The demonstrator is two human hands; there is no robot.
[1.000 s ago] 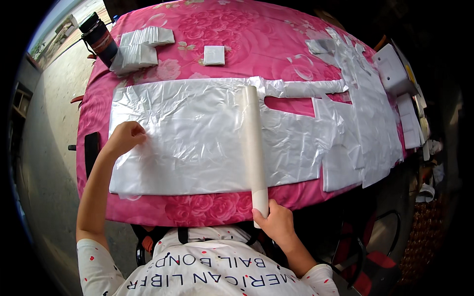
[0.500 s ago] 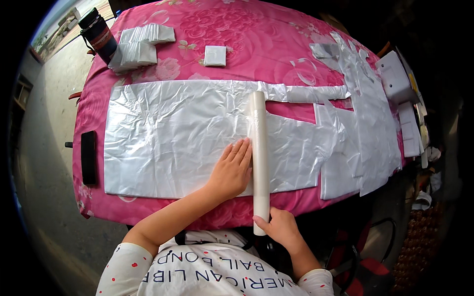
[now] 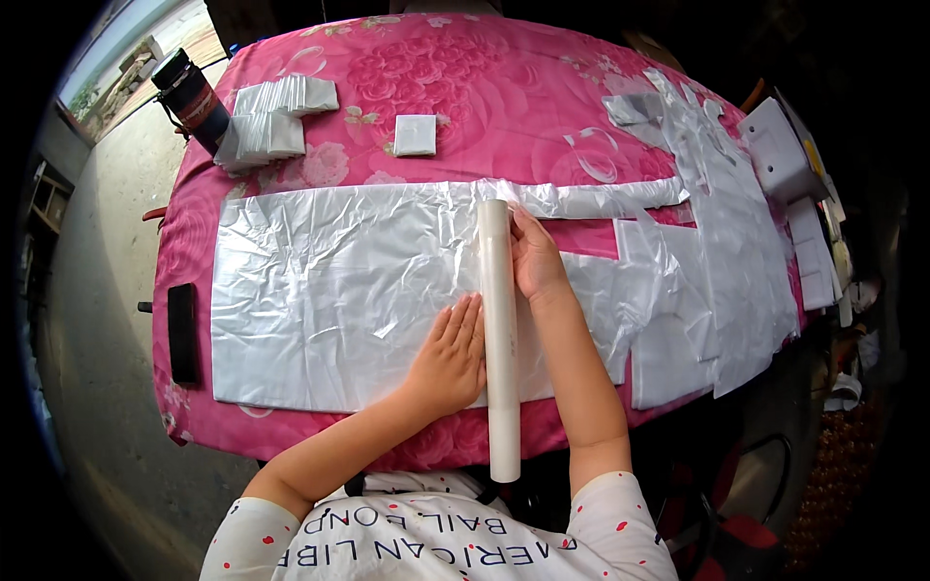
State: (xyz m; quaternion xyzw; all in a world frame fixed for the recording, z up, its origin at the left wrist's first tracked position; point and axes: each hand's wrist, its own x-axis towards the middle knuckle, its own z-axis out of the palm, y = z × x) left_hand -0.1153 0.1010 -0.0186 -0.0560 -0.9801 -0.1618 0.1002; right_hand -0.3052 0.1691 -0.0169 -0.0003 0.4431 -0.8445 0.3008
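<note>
A long, pale roll of plastic film (image 3: 499, 349) lies across a wide sheet of shiny, translucent plastic (image 3: 300, 300), its near end reaching past the table's front edge. My left hand (image 3: 450, 358) rests flat on the sheet just left of the roll, fingers stretched and pointing away from me. At the roll's far part, my right hand (image 3: 536, 257) grips its right side with curled fingers; part of the grip is hidden. The sheet is creased, and a narrow folded strip of it (image 3: 601, 199) runs off to the right.
A pink floral cloth (image 3: 417, 73) covers the table. Folded plastic stacks (image 3: 262, 136) stand beside a dark bottle (image 3: 194, 102); a small white square packet (image 3: 415, 135) lies right of them. A black phone-like object (image 3: 182, 334) lies left. Loose plastic pieces (image 3: 741, 261) and white boxes (image 3: 775, 150) are right.
My right hand has gone from the roll's near end to its far part. The roll sits slightly further left and nearer me. My left hand stays flat beside it.
</note>
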